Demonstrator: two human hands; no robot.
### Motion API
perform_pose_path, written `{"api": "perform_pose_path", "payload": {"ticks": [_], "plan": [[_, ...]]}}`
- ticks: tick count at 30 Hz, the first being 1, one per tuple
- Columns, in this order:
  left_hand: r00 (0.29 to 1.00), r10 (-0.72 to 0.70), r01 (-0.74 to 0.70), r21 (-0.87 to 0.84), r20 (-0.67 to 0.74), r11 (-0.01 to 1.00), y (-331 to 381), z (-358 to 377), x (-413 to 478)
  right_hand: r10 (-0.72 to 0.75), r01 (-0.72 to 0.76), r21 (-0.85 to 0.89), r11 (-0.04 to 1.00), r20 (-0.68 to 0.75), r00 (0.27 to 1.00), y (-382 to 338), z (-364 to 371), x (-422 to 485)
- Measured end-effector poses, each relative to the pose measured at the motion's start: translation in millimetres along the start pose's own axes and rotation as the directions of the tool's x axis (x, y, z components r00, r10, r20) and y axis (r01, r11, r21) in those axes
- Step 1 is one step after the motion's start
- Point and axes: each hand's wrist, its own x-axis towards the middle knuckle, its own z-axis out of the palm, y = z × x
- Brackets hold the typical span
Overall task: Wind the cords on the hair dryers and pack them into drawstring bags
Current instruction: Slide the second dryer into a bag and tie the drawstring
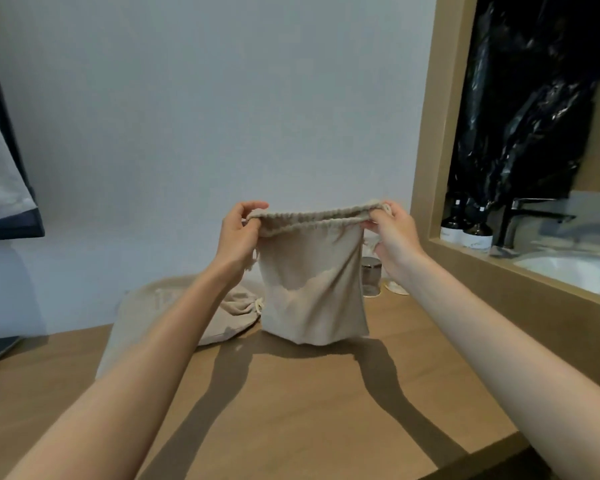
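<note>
In the head view, two bare forearms reach forward over a brown wooden counter. Between the hands hangs a beige fabric drawstring bag, held upright with its gathered top edge stretched roughly level and its bottom corners just at, or barely above, the counter surface; contact there cannot be told for sure. The left hand pinches the left end of the bag's gathered rim between thumb and fingers. The right hand pinches the right end of the rim in the same way, fingers curled around the fabric and cord. The mouth of the bag looks drawn nearly flat, the two rim layers lying close together.

To the left of the held bag, partly hidden behind the left forearm, a second beige drawstring bag lies on the counter with a knotted cord end showing. A small metal-lidded glass jar stands just behind the held bag's right edge. Further right, beyond a wooden frame, are two dark pump bottles, a black tap and a white basin.
</note>
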Motion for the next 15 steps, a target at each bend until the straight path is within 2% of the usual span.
{"api": "perform_pose_path", "payload": {"ticks": [4,8,11,15], "plan": [[1.0,0.029,-0.029,0.021,0.005,0.999,-20,15,0,0.012,-0.01,-0.106,0.994,0.018,1.0,25,-14,11],[0.996,0.051,-0.053,-0.028,-0.067,0.998,-27,23,-8,-0.035,0.042,-0.206,0.978,0.037,0.999,30,-21,3],[0.992,0.031,-0.031,0.004,-0.122,1.0,-33,19,-16,-0.076,0.093,-0.259,0.961,0.077,0.994,32,-17,-11],[0.999,0.0,0.003,0.066,-0.046,0.998,-37,9,-30,-0.059,0.093,-0.326,0.941,0.111,0.992,43,-14,-25]]}}
